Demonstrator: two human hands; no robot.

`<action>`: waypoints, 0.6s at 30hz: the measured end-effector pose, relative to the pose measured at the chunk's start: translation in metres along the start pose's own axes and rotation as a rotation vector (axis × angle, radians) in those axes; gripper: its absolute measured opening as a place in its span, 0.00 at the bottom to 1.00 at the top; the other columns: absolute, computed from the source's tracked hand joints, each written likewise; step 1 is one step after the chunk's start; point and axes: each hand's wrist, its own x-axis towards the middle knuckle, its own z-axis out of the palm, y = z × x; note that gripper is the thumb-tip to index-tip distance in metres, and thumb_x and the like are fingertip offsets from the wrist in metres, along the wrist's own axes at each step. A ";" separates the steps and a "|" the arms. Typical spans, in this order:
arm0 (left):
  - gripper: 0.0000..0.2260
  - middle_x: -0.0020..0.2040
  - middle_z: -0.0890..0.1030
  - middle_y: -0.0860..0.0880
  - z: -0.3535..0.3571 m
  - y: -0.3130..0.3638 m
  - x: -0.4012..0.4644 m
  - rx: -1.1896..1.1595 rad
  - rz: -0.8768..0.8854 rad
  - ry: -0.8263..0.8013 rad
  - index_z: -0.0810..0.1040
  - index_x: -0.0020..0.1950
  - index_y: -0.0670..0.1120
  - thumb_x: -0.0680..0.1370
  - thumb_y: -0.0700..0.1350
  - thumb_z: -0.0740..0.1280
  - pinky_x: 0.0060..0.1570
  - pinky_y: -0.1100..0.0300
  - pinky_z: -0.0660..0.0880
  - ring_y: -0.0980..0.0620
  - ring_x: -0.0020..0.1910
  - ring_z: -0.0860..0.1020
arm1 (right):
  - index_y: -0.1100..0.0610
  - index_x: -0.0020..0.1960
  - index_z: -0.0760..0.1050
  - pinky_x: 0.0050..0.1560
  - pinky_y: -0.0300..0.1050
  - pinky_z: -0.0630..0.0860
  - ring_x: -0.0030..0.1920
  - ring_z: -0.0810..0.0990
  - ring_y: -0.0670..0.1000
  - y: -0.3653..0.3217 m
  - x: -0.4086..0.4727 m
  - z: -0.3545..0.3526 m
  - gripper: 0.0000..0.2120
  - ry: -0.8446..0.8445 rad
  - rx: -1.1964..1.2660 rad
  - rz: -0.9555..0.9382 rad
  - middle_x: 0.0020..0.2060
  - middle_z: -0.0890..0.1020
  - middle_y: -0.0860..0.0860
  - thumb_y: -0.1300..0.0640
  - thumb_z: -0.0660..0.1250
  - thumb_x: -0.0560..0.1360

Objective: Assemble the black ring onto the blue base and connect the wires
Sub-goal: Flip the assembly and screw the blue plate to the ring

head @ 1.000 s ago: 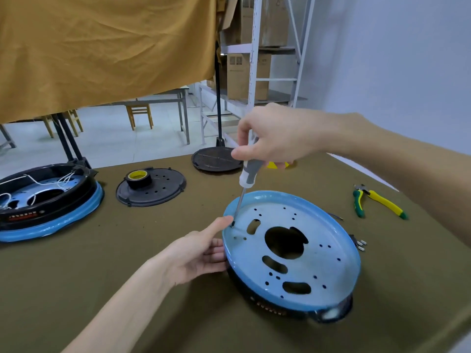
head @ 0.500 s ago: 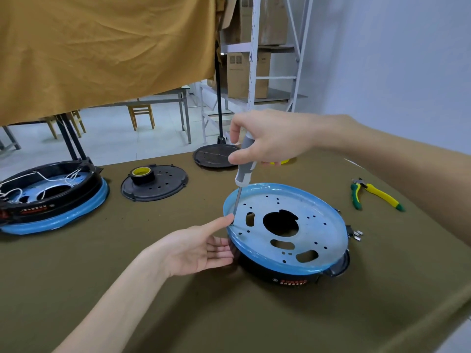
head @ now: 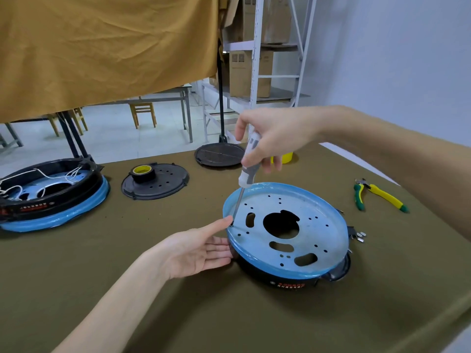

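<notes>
Bench (head: 76,289) is covered in olive cloth. Blue base (head: 288,225) is seen right of centre on it, flipped over a black ring (head: 285,282); only the ring's front edge, with red print, is shown below the blue rim. Base face is a pale metal disc with one large centre hole, several oblong slots and many small holes, edged in blue film. A second base-and-ring unit (head: 51,194) with loose white wires (head: 38,174) is placed far left. A black cover (head: 155,184) carrying a tape roll (head: 142,171) sits between the two units. Pliers (head: 379,196) with green-yellow handles are laid at right, well apart from the base. Left hand (head: 193,253) is held flat and unclenched against the base's left side, thumb on the rim. Right hand (head: 270,138) is wrapped round a grey screwdriver (head: 248,164), held nearly upright, tip set on the base near the left thumb. Small metal terminals (head: 359,236) are seen just beside the base's right edge.
</notes>
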 end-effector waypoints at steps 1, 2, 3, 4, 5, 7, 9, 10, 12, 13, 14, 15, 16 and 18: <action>0.39 0.58 0.86 0.38 -0.001 -0.001 0.001 -0.002 0.003 0.003 0.77 0.66 0.33 0.65 0.57 0.82 0.56 0.51 0.84 0.44 0.57 0.86 | 0.59 0.63 0.70 0.25 0.37 0.76 0.26 0.83 0.48 -0.001 0.003 0.004 0.16 0.044 -0.069 0.008 0.36 0.87 0.54 0.51 0.68 0.82; 0.40 0.58 0.86 0.38 -0.003 -0.003 0.002 -0.008 0.005 0.002 0.77 0.66 0.33 0.65 0.57 0.82 0.56 0.52 0.84 0.44 0.57 0.86 | 0.61 0.61 0.73 0.23 0.36 0.74 0.25 0.83 0.49 -0.002 0.007 0.008 0.17 0.093 -0.155 0.018 0.33 0.87 0.54 0.47 0.65 0.82; 0.40 0.59 0.85 0.38 -0.005 -0.004 0.002 -0.014 0.004 -0.001 0.76 0.67 0.33 0.65 0.58 0.82 0.56 0.52 0.84 0.44 0.57 0.86 | 0.61 0.60 0.75 0.21 0.36 0.73 0.25 0.83 0.49 -0.004 0.009 0.011 0.20 0.117 -0.197 0.020 0.32 0.86 0.53 0.44 0.65 0.82; 0.42 0.59 0.85 0.38 -0.006 -0.004 0.003 -0.018 0.002 -0.008 0.76 0.67 0.33 0.64 0.58 0.82 0.56 0.52 0.84 0.44 0.58 0.86 | 0.59 0.62 0.74 0.22 0.36 0.73 0.27 0.84 0.49 -0.004 0.010 0.011 0.20 0.105 -0.189 0.018 0.34 0.86 0.52 0.43 0.66 0.81; 0.44 0.60 0.85 0.38 -0.007 -0.005 0.003 -0.022 -0.001 -0.017 0.76 0.67 0.33 0.61 0.59 0.84 0.56 0.52 0.84 0.44 0.58 0.85 | 0.55 0.64 0.72 0.24 0.36 0.74 0.30 0.84 0.48 -0.005 0.010 0.009 0.19 0.069 -0.144 0.011 0.38 0.86 0.51 0.45 0.69 0.80; 0.49 0.60 0.85 0.38 -0.008 -0.005 0.004 -0.020 0.000 -0.037 0.76 0.66 0.33 0.56 0.60 0.87 0.55 0.52 0.84 0.43 0.59 0.85 | 0.51 0.64 0.72 0.25 0.37 0.75 0.30 0.83 0.46 -0.005 0.010 0.007 0.17 0.028 -0.059 -0.015 0.37 0.85 0.50 0.51 0.72 0.78; 0.51 0.60 0.85 0.38 -0.009 -0.005 0.005 -0.011 0.004 -0.047 0.76 0.66 0.33 0.53 0.60 0.88 0.54 0.52 0.84 0.44 0.59 0.85 | 0.54 0.59 0.76 0.23 0.37 0.73 0.23 0.80 0.47 -0.004 0.012 0.013 0.11 0.117 -0.126 -0.029 0.27 0.84 0.49 0.49 0.69 0.80; 0.51 0.60 0.85 0.38 -0.010 -0.005 0.005 -0.011 0.004 -0.049 0.76 0.66 0.33 0.53 0.59 0.88 0.53 0.52 0.84 0.43 0.59 0.85 | 0.55 0.56 0.78 0.23 0.37 0.72 0.22 0.80 0.48 -0.005 0.013 0.016 0.14 0.178 -0.204 -0.032 0.25 0.83 0.50 0.45 0.66 0.81; 0.50 0.60 0.85 0.37 -0.010 -0.005 0.006 -0.021 0.002 -0.052 0.76 0.66 0.33 0.54 0.59 0.88 0.53 0.52 0.84 0.43 0.59 0.85 | 0.55 0.58 0.74 0.25 0.39 0.72 0.21 0.79 0.46 -0.005 0.013 0.018 0.17 0.182 -0.230 -0.037 0.26 0.83 0.49 0.42 0.65 0.81; 0.50 0.60 0.85 0.37 -0.010 -0.005 0.006 -0.025 0.001 -0.054 0.76 0.66 0.33 0.55 0.59 0.88 0.54 0.52 0.84 0.43 0.59 0.85 | 0.53 0.61 0.71 0.24 0.39 0.73 0.21 0.78 0.44 -0.007 0.011 0.016 0.16 0.134 -0.180 -0.037 0.27 0.83 0.48 0.44 0.68 0.80; 0.49 0.61 0.85 0.37 -0.011 -0.005 0.006 -0.027 0.002 -0.056 0.76 0.67 0.32 0.56 0.59 0.88 0.54 0.51 0.84 0.43 0.59 0.85 | 0.52 0.63 0.70 0.22 0.38 0.73 0.21 0.78 0.43 -0.008 0.009 0.012 0.17 0.075 -0.125 -0.031 0.29 0.82 0.47 0.48 0.70 0.79; 0.49 0.61 0.85 0.37 -0.011 -0.005 0.007 -0.029 0.002 -0.059 0.76 0.67 0.32 0.56 0.59 0.88 0.54 0.51 0.84 0.42 0.59 0.85 | 0.52 0.63 0.70 0.22 0.37 0.73 0.21 0.78 0.43 -0.009 0.008 0.010 0.17 0.043 -0.075 -0.038 0.30 0.83 0.47 0.52 0.72 0.78; 0.49 0.61 0.85 0.37 -0.011 -0.006 0.007 -0.031 0.002 -0.061 0.76 0.67 0.32 0.56 0.58 0.88 0.54 0.51 0.84 0.42 0.59 0.85 | 0.54 0.62 0.72 0.22 0.36 0.72 0.21 0.79 0.44 -0.009 0.009 0.011 0.15 0.039 -0.089 -0.040 0.30 0.84 0.48 0.53 0.71 0.79; 0.49 0.60 0.85 0.37 -0.012 -0.006 0.008 -0.032 0.002 -0.058 0.76 0.67 0.32 0.56 0.58 0.88 0.54 0.51 0.84 0.42 0.59 0.85 | 0.57 0.59 0.76 0.22 0.36 0.72 0.23 0.81 0.48 -0.011 0.011 0.014 0.14 0.097 -0.190 -0.037 0.30 0.85 0.51 0.47 0.67 0.81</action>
